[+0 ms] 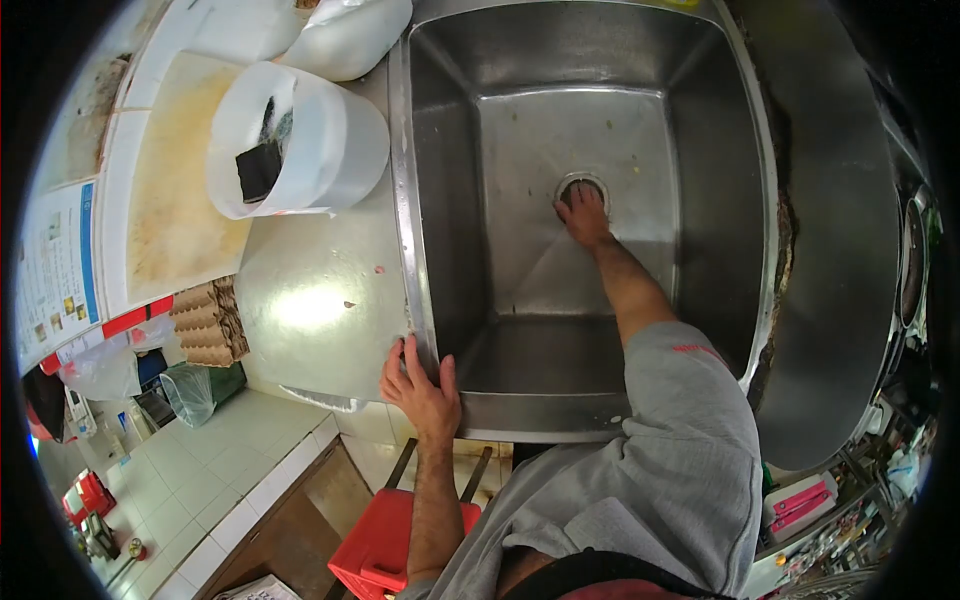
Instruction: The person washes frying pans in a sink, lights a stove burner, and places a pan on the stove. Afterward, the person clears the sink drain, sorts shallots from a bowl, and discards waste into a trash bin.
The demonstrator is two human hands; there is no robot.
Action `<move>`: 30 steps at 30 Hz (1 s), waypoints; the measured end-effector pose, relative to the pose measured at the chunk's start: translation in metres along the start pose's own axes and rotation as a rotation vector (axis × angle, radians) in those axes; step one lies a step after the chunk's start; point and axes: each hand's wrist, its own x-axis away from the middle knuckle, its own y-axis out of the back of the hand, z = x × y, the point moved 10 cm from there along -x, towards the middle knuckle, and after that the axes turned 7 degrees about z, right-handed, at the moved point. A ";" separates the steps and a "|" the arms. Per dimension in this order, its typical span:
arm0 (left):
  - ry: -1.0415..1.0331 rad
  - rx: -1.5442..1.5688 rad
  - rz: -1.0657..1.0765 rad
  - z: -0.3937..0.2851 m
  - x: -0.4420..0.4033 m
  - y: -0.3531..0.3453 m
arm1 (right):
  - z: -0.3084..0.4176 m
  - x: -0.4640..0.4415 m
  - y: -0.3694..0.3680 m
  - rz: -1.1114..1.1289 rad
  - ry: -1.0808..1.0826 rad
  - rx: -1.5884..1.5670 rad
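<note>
My right hand (586,214) reaches down to the floor of a deep stainless steel sink (540,260). Its fingers are spread over the round drain (582,176), their tips partly lost against the dark opening; I see nothing held in them. Small bits of debris dot the sink floor around it. My left hand (424,395) lies with fingers apart on the sink's near left corner, partly on the metal rim and partly on the counter (320,270).
A white plastic tub (350,135) with a black piece inside stands left of the sink, beside another white container (352,35). Further left are a stained board (180,170) and egg trays (207,325). A red stool (375,545) stands below my left arm.
</note>
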 end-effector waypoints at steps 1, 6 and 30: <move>0.000 0.009 0.004 0.000 -0.001 0.000 | 0.000 -0.002 -0.003 0.009 -0.003 0.033; -0.003 0.032 0.001 0.001 0.000 -0.002 | -0.008 -0.002 -0.021 0.149 -0.062 0.057; -0.021 0.035 -0.013 0.002 -0.001 0.000 | 0.006 0.005 -0.006 0.040 -0.009 -0.082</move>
